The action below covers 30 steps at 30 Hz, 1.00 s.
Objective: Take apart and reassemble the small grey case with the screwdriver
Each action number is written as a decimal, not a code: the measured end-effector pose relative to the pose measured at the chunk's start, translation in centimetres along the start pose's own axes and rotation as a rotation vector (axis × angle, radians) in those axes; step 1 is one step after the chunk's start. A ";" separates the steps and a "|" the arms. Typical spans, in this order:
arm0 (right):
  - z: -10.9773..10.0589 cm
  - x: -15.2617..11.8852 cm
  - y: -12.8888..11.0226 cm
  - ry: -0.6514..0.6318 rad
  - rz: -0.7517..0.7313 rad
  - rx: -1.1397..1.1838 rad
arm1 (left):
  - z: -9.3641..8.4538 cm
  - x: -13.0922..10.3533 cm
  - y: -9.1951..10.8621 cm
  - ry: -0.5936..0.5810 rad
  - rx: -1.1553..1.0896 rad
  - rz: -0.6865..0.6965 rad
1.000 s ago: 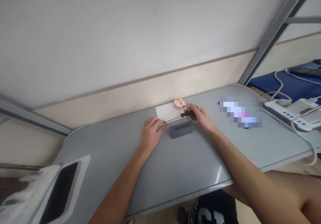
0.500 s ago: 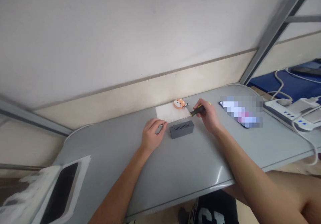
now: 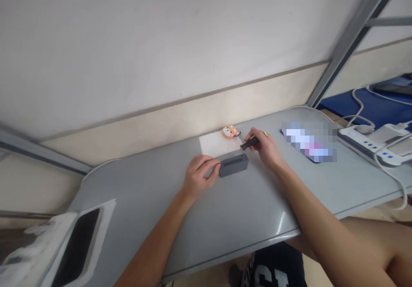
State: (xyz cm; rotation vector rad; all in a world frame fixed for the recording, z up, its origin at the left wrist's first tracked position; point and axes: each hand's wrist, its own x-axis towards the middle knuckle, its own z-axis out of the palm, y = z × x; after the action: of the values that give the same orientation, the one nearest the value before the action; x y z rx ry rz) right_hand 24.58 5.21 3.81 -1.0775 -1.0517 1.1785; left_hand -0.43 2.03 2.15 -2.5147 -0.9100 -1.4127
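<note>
My right hand (image 3: 264, 148) is wrapped round the black and yellow handle of a screwdriver (image 3: 247, 143). Its thin shaft points left, along the far top edge of a small dark grey box (image 3: 234, 165) with a row of slots on its upper face. At the box's left end is my left hand (image 3: 201, 174), thumb and fingertips drawn together around the place where the shaft's tip reaches. What those fingertips pinch is too small to make out. Just behind the box lies a sheet of white paper (image 3: 210, 144), with an orange and white animal-faced round thing (image 3: 229, 132) on its far corner.
A phone (image 3: 307, 143) with a blurred screen lies to the right, beside a white power strip (image 3: 370, 147) with cables. At the lower left, a black-screened device (image 3: 77, 248) rests on white sheets. The wall (image 3: 193, 115) borders the grey table's (image 3: 138, 188) far side.
My left hand has moved right, from just beside the box to its left end. My right hand has shifted slightly left with the screwdriver. The box stays about where it was.
</note>
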 end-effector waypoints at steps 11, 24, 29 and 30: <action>-0.2 0.1 0.2 0.011 -0.006 0.010 | -0.3 0.0 -0.1 -0.088 -0.047 -0.027; 0.0 0.3 0.3 0.025 -0.034 0.150 | -0.4 0.2 -0.3 -0.096 -0.064 -0.061; 0.1 0.2 0.3 0.000 -0.029 0.155 | 0.3 -0.3 -0.7 0.010 -0.116 -0.158; 0.1 0.2 0.2 -0.008 -0.027 0.140 | 0.3 -0.4 -0.8 0.017 -0.121 -0.170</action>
State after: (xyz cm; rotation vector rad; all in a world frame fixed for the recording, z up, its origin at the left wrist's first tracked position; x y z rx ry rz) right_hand 24.43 5.44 3.63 -0.9473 -0.9720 1.2172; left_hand -0.77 2.61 1.50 -2.5590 -1.0907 -1.5806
